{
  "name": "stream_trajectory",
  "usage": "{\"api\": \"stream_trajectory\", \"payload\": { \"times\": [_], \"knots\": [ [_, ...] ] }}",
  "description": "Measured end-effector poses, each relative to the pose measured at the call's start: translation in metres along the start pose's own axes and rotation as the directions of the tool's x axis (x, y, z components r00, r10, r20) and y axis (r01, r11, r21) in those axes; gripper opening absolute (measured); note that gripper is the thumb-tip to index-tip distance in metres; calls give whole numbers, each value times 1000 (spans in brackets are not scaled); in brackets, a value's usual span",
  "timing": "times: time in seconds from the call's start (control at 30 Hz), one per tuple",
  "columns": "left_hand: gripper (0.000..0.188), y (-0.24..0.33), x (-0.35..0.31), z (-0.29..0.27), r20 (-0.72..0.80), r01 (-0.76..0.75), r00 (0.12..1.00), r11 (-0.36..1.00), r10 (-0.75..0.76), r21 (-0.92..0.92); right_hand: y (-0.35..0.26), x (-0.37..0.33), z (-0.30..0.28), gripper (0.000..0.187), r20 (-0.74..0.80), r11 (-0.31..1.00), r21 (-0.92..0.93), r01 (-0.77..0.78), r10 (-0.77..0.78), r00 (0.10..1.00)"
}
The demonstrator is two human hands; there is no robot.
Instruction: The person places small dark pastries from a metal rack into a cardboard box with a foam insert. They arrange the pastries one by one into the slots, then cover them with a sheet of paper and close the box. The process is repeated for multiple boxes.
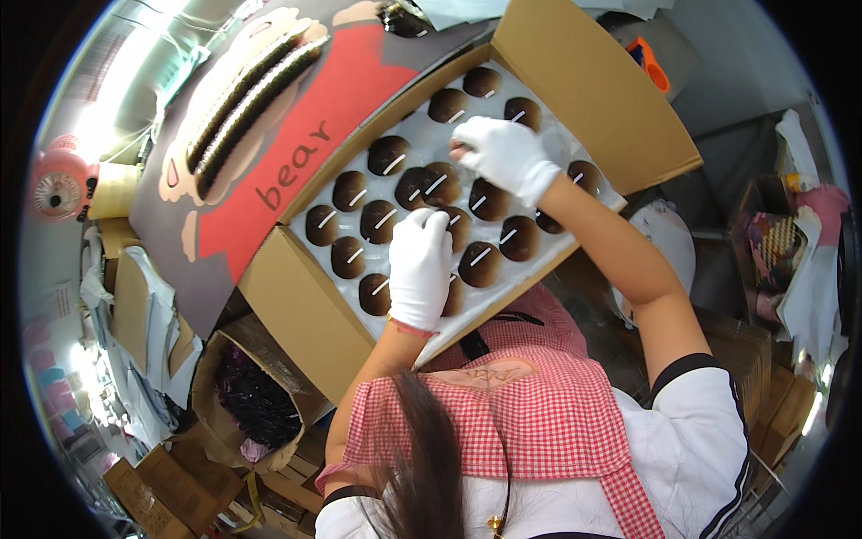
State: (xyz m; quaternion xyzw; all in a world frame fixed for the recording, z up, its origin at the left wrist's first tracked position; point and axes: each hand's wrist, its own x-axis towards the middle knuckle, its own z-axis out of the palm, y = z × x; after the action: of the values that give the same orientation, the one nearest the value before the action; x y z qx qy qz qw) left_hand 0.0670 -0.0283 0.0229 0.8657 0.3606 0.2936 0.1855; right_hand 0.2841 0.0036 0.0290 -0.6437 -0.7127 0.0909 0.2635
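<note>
An open cardboard box (651,135) holds rows of round, glossy brown lens-like pieces (389,155), each dark at one side, paler at the other, and crossed by a short white bar. They lie on a whitish translucent sheet (346,199). My left hand (420,269), in a white glove, is closed over the near-middle rows, its fingertips beside a brown piece (415,188). Gloved in white too, my right hand (507,160) is pinched above the far-right rows, with bare fingertip skin showing. Whatever either hand grips is hidden.
Beyond the box's left side lies a grey and red mat (314,153) with a bear drawing. An opened carton with dark shiny material (256,395) stands at the lower left. A pink fan (61,193) is at far left, an orange-handled object (648,65) at upper right.
</note>
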Motion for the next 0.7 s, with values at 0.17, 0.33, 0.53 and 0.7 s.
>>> {"api": "stream_trajectory", "payload": {
  "times": [0.17,0.33,0.53,0.7],
  "knots": [
    [27,-17,26,17,33,218,973,957,-228,190,-22,58,52,21,337,986,-127,-105,143,931],
    [26,-19,38,29,-13,186,982,966,-186,180,-13,59,49,14,206,995,-103,-3,24,978],
    [11,-25,56,26,107,56,991,974,-81,218,15,63,8,27,245,981,-132,-140,169,955],
    [33,-37,73,18,-7,73,997,996,-73,48,39,137,-13,27,-163,999,26,-32,36,986]
  ]
}}
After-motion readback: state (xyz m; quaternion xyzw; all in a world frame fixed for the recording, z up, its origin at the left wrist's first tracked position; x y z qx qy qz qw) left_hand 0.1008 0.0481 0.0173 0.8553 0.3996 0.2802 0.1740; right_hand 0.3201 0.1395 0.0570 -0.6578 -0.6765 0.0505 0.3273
